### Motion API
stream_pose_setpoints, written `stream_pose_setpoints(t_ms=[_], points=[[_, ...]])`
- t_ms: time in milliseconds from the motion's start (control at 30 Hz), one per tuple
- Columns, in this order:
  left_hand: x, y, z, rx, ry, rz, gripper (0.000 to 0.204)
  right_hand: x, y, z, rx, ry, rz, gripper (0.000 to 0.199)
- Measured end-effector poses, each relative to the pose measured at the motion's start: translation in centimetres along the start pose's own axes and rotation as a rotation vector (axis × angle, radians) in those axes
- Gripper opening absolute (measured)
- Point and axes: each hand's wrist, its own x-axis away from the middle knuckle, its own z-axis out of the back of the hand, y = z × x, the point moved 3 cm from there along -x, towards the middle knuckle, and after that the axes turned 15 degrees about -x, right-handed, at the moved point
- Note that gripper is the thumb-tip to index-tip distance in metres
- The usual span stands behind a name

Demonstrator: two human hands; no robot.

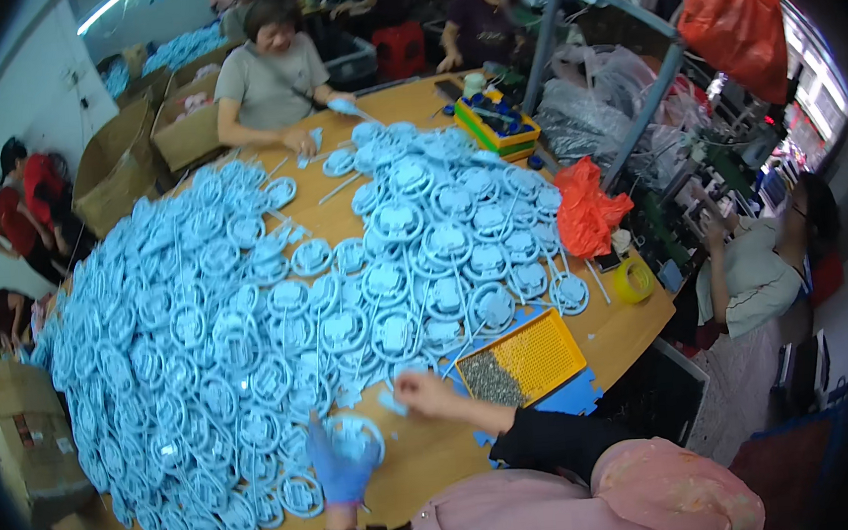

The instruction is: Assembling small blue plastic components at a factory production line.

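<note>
One yellow tray [542, 351] is set on the table [402, 496], its left part covered by a heap of small metal parts [493, 379], too small to be counted. Light-blue ring-shaped pieces [236, 349] are piled to the left of the tray and beyond it, too many and too overlapped to be counted. One orange plastic bag [587, 207] and one roll of yellow tape [633, 279] are placed beyond the tray, toward its right; one yellow-and-green box [498, 132] is seen farther beyond it.

Two hands are shown left of the tray. The right hand [426, 394], nearer to it, is reached leftward past the tray's near-left corner, with the fingers curled; a small light-blue piece [392, 401] is pinched in its grip. The left hand [345, 467], covered by a bluish glove, is raised from the near edge with the thumb pointed up. One light-blue ring [360, 435] is met by its fingers, but whether the grip is closed on it cannot be told through the blur.
</note>
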Motion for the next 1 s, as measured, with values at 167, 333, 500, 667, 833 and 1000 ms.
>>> stream_pose_setpoints(t_ms=[167, 333, 500, 667, 833, 1000], points=[[-10.3, 8.5, -1.4, 0.067, -0.102, -0.244, 0.101, -0.2, -12.2, 3.0, -0.278, 0.055, 0.185, 0.01], [-13.8, 10.0, -0.3, -0.032, -0.213, -0.262, 0.111, -0.7, -15.8, 3.8, -0.161, 0.082, 0.339, 0.011], [-14.0, 10.4, -1.9, -0.048, -0.135, -0.301, 0.103, -0.5, -14.8, 2.8, -0.082, 0.15, 0.331, 0.013], [-13.7, 10.4, -2.1, -0.126, -0.086, -0.314, 0.1, 0.1, -13.8, 2.4, 0.368, 0.293, 0.715, 0.025], [-13.1, 11.3, -1.7, -0.177, -0.184, -0.352, 0.108, -1.4, -7.6, 2.9, -0.259, 0.131, 0.121, 0.06], [-13.2, 10.3, -3.0, 0.344, -0.397, -0.21, 0.109, -0.6, -8.0, 3.6, -0.077, 0.152, 0.121, 0.057]])
